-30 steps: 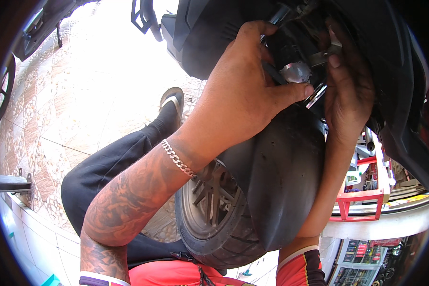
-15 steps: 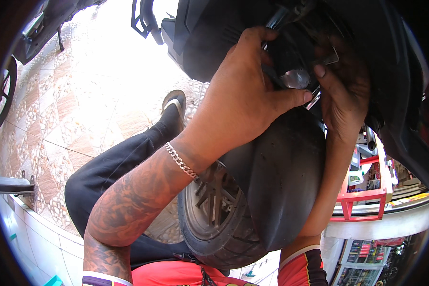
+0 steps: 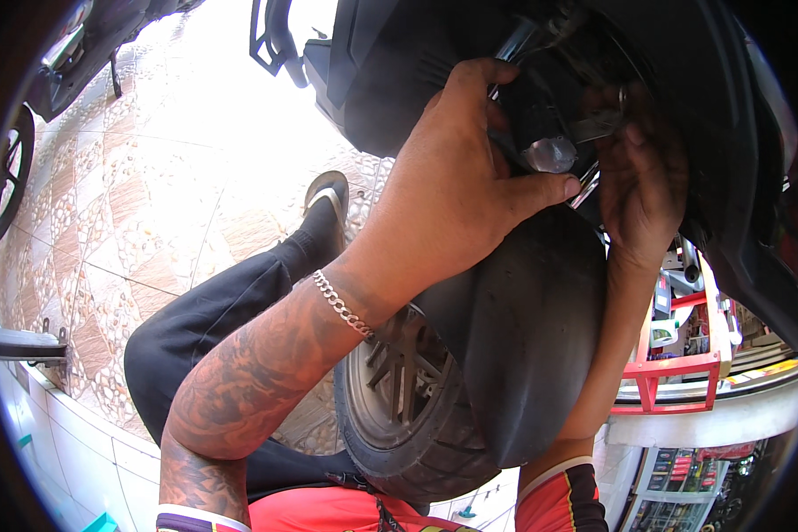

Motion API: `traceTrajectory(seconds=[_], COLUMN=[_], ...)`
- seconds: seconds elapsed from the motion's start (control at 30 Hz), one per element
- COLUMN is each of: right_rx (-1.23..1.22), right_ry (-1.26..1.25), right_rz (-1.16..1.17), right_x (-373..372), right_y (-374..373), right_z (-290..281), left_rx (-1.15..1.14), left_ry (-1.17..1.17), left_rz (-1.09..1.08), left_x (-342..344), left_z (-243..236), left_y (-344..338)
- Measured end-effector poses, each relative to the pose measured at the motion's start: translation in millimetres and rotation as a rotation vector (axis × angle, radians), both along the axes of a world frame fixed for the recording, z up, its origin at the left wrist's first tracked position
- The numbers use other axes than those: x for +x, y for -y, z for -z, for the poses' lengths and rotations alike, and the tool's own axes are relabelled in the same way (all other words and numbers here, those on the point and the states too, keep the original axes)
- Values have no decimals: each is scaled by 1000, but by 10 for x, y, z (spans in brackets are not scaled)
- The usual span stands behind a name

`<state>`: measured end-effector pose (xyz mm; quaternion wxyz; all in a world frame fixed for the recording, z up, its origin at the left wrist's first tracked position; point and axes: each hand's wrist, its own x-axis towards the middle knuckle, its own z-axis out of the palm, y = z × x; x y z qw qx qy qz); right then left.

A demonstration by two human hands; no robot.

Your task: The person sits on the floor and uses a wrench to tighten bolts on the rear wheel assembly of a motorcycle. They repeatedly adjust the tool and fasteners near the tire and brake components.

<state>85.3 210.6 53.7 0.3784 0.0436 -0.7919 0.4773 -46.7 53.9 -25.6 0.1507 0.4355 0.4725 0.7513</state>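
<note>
Under a motorcycle's black front body panel (image 3: 390, 89), my left hand (image 3: 452, 177) curls round a black part (image 3: 536, 115) fitted with a round silvery piece (image 3: 551, 153), my thumb just below that piece. Opposite it, my right hand (image 3: 638, 173) is in shadow, fingers bent around a small metal bracket (image 3: 598, 124); fingertip detail is dim. A chrome fork tube (image 3: 514, 40) runs above them. My arms straddle the black front fender (image 3: 528, 337) and tyred wheel (image 3: 399, 381).
Another motorcycle (image 3: 62, 62) stands at upper left on the tiled floor (image 3: 133, 230). A red metal rack (image 3: 674, 372) with assorted items is at right, near a glass display case (image 3: 669, 479). A metal fixture (image 3: 27, 346) sits at left by my bent leg (image 3: 204, 319).
Both hands and the round piece sit slightly lower in the picture. My right thumb and the bracket have shifted; the bracket appears tilted differently. The surroundings have shifted slightly with the view.
</note>
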Motion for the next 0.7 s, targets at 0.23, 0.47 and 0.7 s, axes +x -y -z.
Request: traceTrajectory(seconds=[0.23,0.47,0.7], right_rx=[-109,-182,-108], right_ry=[57,80,119], right_rz=[14,-7,65], right_x=[-37,-53,-59], right_y=[50,55,42], right_z=[-35,-28,-33], left_rx=[0,-16,14], left_ry=[-14,-14,-56], left_rz=[-8,19,-8], left_x=[5,1,-13], left_z=[-3,12,59], left_y=[9,0,-59])
